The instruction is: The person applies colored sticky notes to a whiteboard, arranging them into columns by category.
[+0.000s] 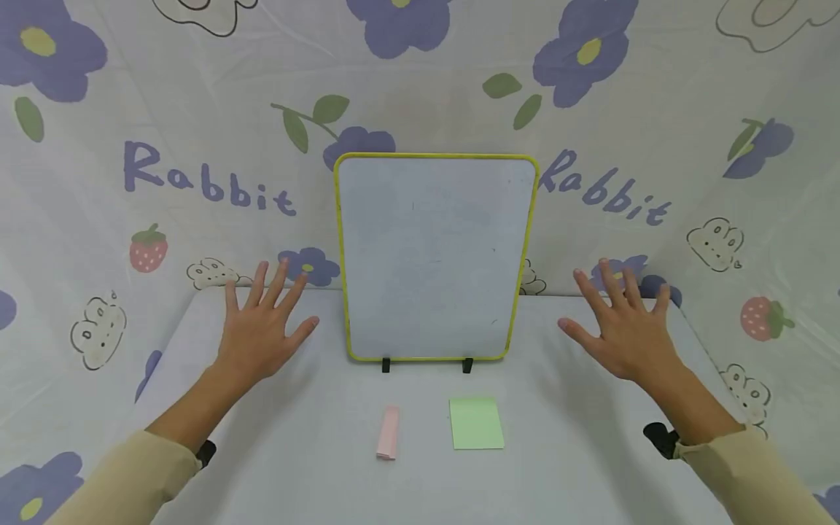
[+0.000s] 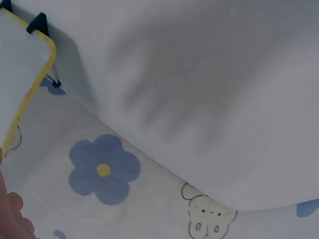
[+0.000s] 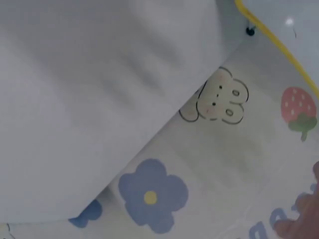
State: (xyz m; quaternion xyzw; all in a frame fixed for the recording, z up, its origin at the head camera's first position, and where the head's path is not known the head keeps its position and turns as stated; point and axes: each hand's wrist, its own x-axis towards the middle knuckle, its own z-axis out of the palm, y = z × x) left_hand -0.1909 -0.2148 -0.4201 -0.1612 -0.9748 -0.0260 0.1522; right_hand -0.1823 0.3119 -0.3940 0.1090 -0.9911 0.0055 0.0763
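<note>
Both hands hover over the white table with fingers spread and nothing held. My left hand (image 1: 257, 332) is left of a yellow-rimmed whiteboard (image 1: 433, 255), and my right hand (image 1: 626, 332) is on its other side, apart from it. The board stands upright on two small black feet. In front of it lie a narrow pink paper strip (image 1: 389, 433) and a light green sticky-note pad (image 1: 476, 424). Only fingertips (image 2: 17, 219) show at the left wrist view's lower left corner. Part of the right hand's fingers (image 3: 301, 219) enters the right wrist view at lower right.
Behind the white table (image 1: 295, 452) hangs a pale curtain (image 1: 433, 95) printed with purple flowers, strawberries, rabbits and the word "Rabbit". Dark bands sit at both cuffs. Hand shadows fall on the tabletop in both wrist views.
</note>
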